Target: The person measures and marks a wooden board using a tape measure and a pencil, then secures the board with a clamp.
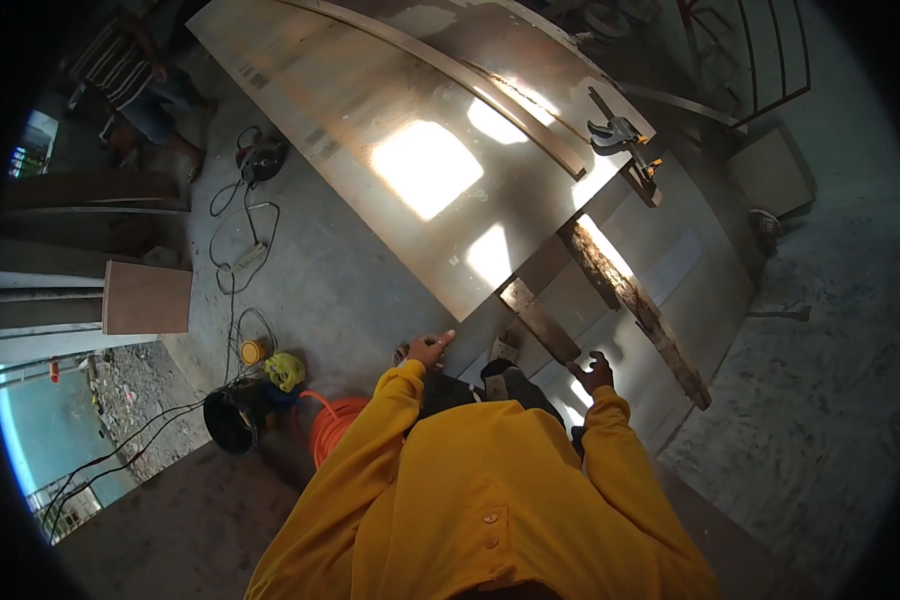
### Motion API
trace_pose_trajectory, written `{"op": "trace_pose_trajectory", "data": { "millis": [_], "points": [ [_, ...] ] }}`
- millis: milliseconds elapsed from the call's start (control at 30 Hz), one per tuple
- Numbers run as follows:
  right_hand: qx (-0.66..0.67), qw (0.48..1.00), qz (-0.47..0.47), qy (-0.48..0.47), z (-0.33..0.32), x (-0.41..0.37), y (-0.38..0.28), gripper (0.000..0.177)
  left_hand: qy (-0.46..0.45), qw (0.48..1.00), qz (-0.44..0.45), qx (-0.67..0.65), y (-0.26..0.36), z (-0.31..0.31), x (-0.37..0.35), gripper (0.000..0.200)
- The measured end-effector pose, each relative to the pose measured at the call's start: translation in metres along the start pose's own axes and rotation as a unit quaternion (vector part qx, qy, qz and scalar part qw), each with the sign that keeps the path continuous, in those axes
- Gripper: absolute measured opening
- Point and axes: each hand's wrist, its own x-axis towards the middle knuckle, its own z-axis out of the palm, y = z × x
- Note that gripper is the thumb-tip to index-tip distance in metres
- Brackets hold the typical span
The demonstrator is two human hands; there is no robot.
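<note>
My left hand (429, 350) is just below the near corner of a large plywood sheet (370, 210), fingers stretched out and nothing in them. Farther right, my right hand (596, 374) is open, thumb and fingers apart, close by the end of a short wooden piece (540, 322) that juts from under the sheet. A longer, rough-edged timber (640, 300) also sticks out, to the right of that hand. On the sheet lies a long curved wooden strip (450, 70), and a bar clamp (615, 137) sits at the sheet's right edge.
A power tool (260, 160) with its cord lies on the floor at left, and a person in a striped shirt (115, 60) is beyond it. Near my left side are a black bucket (232, 420), a yellow bag (285, 371) and an orange hose coil (335, 428). A metal frame (770, 60) stands back right.
</note>
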Motion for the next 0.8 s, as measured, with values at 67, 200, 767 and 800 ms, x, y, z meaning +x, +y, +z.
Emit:
{"op": "trace_pose_trajectory", "data": {
  "millis": [67,200,767,800],
  "points": [
    [-0.004,0.999,-0.042,-0.023,0.0,0.022,-0.006,0.082,0.012,0.999,-0.009,-0.041,-0.002,0.029,0.007,0.054],
    [0.069,0.991,-0.093,-0.071,-0.01,0.05,-0.017,0.07,0.022,0.999,-0.029,0.024,-0.005,0.058,0.003,0.053],
    [0.2,0.945,0.09,-0.243,0.002,0.139,0.086,0.032,0.261,0.961,-0.001,-0.094,-0.13,0.092,-0.351,0.039],
    [0.206,0.948,0.057,-0.236,-0.004,0.133,0.07,0.031,0.314,0.949,0.008,0.027,-0.116,0.108,-0.36,0.041]
  ]
}}
